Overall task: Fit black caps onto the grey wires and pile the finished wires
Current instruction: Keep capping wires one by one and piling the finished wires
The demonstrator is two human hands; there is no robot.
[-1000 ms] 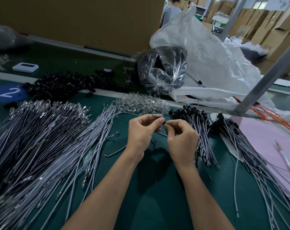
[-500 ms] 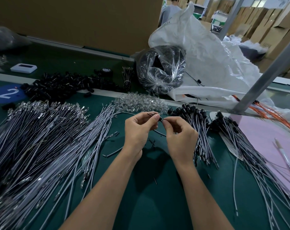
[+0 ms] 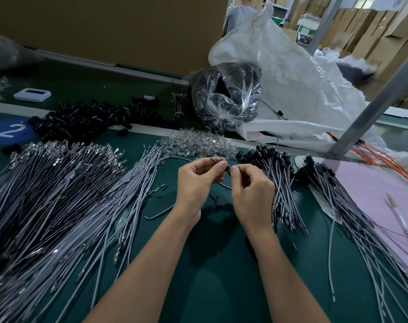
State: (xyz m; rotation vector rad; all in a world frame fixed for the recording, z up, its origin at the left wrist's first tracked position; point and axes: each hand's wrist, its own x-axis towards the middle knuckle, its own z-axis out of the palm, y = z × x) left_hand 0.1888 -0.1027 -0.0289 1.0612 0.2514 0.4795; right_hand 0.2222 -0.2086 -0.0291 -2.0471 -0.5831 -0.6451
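Head view, and we're right on the fitting. The left hand (image 3: pixel 198 180) has a closed grip, thumb and forefinger pinching a wire (image 3: pixel 223 185); a grey stretch of it seems to sag below the knuckles. The right hand (image 3: pixel 252 192) is also curled tight and pinches a small black cap (image 3: pixel 228 168) at the fingertips. Both hands meet above the worktop (image 3: pixel 210 287), just left of the finished pile (image 3: pixel 277 183).

We judge the wire light and floppy, so we'd hold it close to the tip to stop it buckling as the cap goes on. The cap looks tiny, hard and easy to drop, so a fingertip pinch on its sides suits it.

The worktop is a green mat that looks flat and grippy. Uncapped wires (image 3: pixel 70 194) fan out wide on the left, with loose caps (image 3: pixel 88 120) heaped behind them and clear parts (image 3: pixel 196 143) just beyond the hands. A second capped bundle (image 3: pixel 338 194) lies partly on a pink sheet (image 3: pixel 373 206).

Further back we see a white sack (image 3: pixel 291 78), a clear bag (image 3: pixel 226 94) of dark stuff, a slanting metal post (image 3: pixel 373 101) and stacked cartons. It's crowded, and stray strands could snag a sleeve.
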